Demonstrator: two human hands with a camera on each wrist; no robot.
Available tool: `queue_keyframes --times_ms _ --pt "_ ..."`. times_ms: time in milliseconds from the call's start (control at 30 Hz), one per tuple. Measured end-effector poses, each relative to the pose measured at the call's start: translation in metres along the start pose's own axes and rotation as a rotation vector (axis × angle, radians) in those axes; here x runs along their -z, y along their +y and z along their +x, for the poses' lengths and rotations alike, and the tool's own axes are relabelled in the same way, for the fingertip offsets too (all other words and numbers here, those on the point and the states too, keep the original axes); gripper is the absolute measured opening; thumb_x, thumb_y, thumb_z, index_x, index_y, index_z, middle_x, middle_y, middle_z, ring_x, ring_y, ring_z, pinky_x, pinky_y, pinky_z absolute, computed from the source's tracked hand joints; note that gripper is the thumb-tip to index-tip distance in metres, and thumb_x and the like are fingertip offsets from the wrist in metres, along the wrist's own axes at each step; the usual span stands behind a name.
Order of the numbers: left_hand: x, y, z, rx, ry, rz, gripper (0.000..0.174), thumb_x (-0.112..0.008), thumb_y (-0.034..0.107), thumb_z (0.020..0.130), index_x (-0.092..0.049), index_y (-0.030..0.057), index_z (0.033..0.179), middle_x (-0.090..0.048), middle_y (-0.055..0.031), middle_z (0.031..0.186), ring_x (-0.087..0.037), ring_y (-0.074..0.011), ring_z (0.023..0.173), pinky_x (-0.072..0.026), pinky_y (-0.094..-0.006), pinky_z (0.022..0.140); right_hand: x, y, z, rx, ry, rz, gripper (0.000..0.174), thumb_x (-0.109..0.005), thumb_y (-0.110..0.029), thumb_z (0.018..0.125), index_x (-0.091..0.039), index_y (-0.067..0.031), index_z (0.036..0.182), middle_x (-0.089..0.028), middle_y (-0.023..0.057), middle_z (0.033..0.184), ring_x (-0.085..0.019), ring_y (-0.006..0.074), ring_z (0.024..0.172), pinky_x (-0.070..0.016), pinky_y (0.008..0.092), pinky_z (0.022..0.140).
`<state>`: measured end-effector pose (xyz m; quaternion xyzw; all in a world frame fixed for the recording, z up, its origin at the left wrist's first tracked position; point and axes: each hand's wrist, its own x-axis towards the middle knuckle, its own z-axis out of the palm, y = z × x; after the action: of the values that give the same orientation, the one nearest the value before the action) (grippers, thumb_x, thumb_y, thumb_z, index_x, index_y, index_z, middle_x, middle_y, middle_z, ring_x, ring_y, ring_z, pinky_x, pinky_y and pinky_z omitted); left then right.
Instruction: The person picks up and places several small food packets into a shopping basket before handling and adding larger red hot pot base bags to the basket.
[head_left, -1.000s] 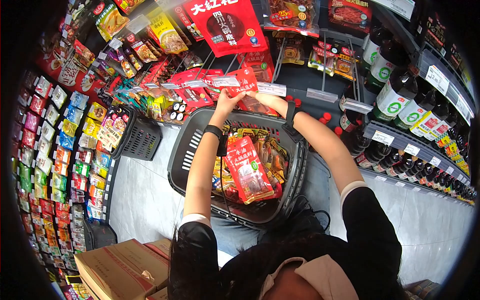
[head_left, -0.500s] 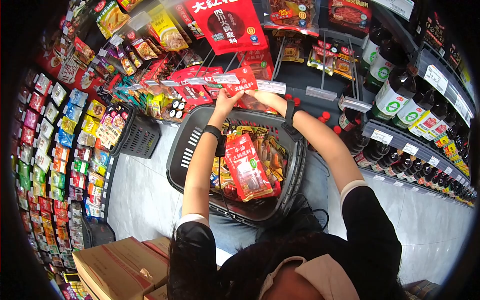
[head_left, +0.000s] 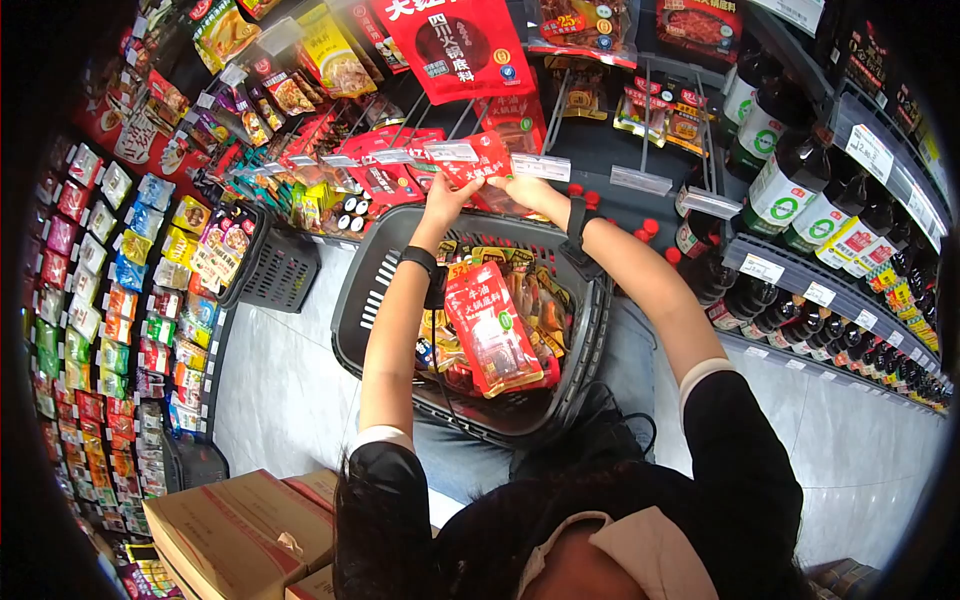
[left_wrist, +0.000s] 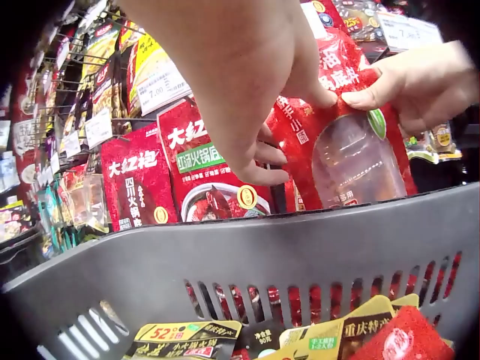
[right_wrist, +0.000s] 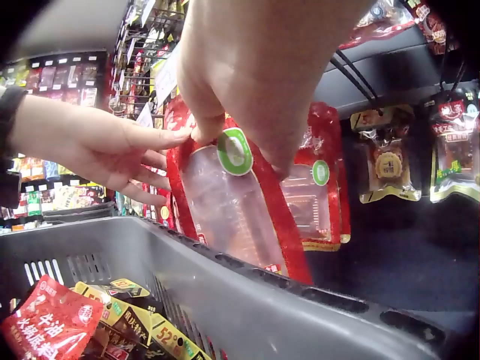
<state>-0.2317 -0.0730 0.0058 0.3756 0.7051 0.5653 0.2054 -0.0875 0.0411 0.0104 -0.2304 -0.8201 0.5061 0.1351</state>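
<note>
Both hands meet on a red pouch with a clear window (left_wrist: 356, 161) at the shelf front, just beyond the basket's far rim. The left hand (head_left: 447, 201) pinches its left edge between thumb and fingers. From the other side the right hand (head_left: 532, 195) grips it, thumb on the front in the left wrist view. Behind it, in the right wrist view, hangs a similar red pouch (right_wrist: 315, 180). The grey basket (left_wrist: 247, 247) holds another red pouch (head_left: 492, 330) lying on several yellow and black packets (head_left: 545, 310).
Large red pouches (head_left: 455, 50) hang above the hands. Price-tag rails (head_left: 640, 181) jut from the hooks. Dark bottles (head_left: 785, 185) line the right shelves, small packets (head_left: 125, 270) the left rack. Cardboard boxes (head_left: 235, 530) stand at lower left, a second basket (head_left: 280, 272) beside the rack.
Both hands have stayed on the red pouch and shifted only slightly. The basket and its contents appear a little higher in the head view.
</note>
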Motion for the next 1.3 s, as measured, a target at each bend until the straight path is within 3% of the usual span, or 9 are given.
queue_keyframes --times_ms 200,267,367,467,667,767,800,933,1300 --pt "0.007 -0.014 0.0 0.006 -0.017 0.049 0.053 -0.074 0.023 0.069 -0.041 -0.0053 0.099 -0.061 -0.0142 0.092 -0.06 -0.0151 0.082 -0.0481 -0.026 0.07 -0.009 0.003 0.001 0.141 0.204 -0.111 0.057 -0.062 -0.035 0.076 -0.043 0.0021 0.116 -0.054 0.0234 0.105 -0.052 0.0309 0.101 -0.0385 0.0367 0.085" --pt "0.008 -0.015 -0.003 0.005 -0.015 0.081 0.053 -0.075 0.023 0.069 -0.041 -0.0054 0.099 -0.061 -0.0144 0.092 -0.06 -0.0153 0.082 -0.0482 -0.0263 0.07 -0.015 0.012 0.005 0.196 0.275 -0.142 0.052 -0.061 -0.035 0.078 -0.045 -0.004 0.117 -0.06 0.0208 0.093 -0.059 0.0281 0.089 -0.0441 0.036 0.077" --pt "0.009 -0.014 -0.006 -0.011 -0.014 0.109 0.053 -0.075 0.023 0.069 -0.042 -0.0053 0.099 -0.061 -0.0147 0.092 -0.06 -0.0156 0.082 -0.0483 -0.0268 0.07 -0.011 0.007 0.001 0.149 0.193 -0.119 0.048 -0.063 -0.03 0.077 -0.049 -0.0019 0.112 -0.061 0.0193 0.094 -0.058 0.0285 0.09 -0.044 0.0351 0.077" --pt "0.008 -0.013 -0.013 -0.081 -0.012 0.084 0.054 -0.074 0.022 0.069 -0.041 -0.0055 0.101 -0.061 -0.0149 0.092 -0.06 -0.016 0.082 -0.0485 -0.0274 0.07 -0.018 0.023 0.009 0.343 0.254 -0.108 0.042 -0.065 -0.025 0.075 -0.053 0.0006 0.107 -0.061 0.0183 0.093 -0.058 0.0278 0.088 -0.0438 0.0346 0.077" --pt "0.008 -0.017 -0.032 -0.176 -0.016 0.029 0.05 -0.073 0.017 0.071 -0.041 -0.0044 0.103 -0.06 -0.015 0.095 -0.059 -0.0177 0.086 -0.0477 -0.0285 0.075 -0.001 -0.008 -0.03 0.304 0.128 -0.037 0.034 -0.069 -0.019 0.07 -0.059 -0.0008 0.098 -0.062 0.0166 0.091 -0.059 0.0251 0.085 -0.0441 0.0328 0.076" --pt "0.004 0.005 -0.057 -0.216 -0.006 -0.01 0.046 -0.071 0.014 0.072 -0.041 -0.0036 0.102 -0.058 -0.0152 0.099 -0.058 -0.0182 0.091 -0.0462 -0.029 0.079 0.001 -0.022 -0.05 0.287 0.088 -0.005 0.029 -0.067 -0.011 0.069 -0.061 0.0006 0.096 -0.062 0.0168 0.081 -0.06 0.0268 0.078 -0.0441 0.0328 0.072" --pt "0.005 0.004 -0.059 -0.234 0.006 0.012 0.046 -0.071 0.013 0.072 -0.041 -0.0035 0.102 -0.058 -0.0154 0.099 -0.057 -0.0183 0.093 -0.0456 -0.0291 0.08 -0.003 -0.019 -0.051 0.457 0.161 -0.039 0.029 -0.066 -0.006 0.069 -0.061 0.0003 0.097 -0.062 0.0152 0.085 -0.061 0.0259 0.08 -0.0457 0.0316 0.071" --pt "0.01 0.01 -0.075 -0.303 0.068 0.101 0.045 -0.071 0.012 0.071 -0.041 -0.0007 0.103 -0.058 -0.0143 0.1 -0.057 -0.018 0.094 -0.0449 -0.0285 0.081 -0.016 -0.015 -0.058 0.567 0.229 0.029 0.031 -0.066 -0.003 0.068 -0.06 0.0007 0.098 -0.062 0.0152 0.09 -0.061 0.0263 0.085 -0.0477 0.0308 0.072" --pt "0.041 0.078 -0.13 -0.313 0.199 0.196 0.043 -0.073 0.01 0.069 -0.046 0.0018 0.101 -0.061 -0.0114 0.094 -0.059 -0.0174 0.09 -0.0465 -0.0295 0.078 -0.036 -0.065 -0.091 0.567 0.217 0.221 0.03 -0.064 0.0 0.071 -0.06 -0.0014 0.101 -0.059 0.0131 0.099 -0.06 0.0243 0.088 -0.047 0.0294 0.075"
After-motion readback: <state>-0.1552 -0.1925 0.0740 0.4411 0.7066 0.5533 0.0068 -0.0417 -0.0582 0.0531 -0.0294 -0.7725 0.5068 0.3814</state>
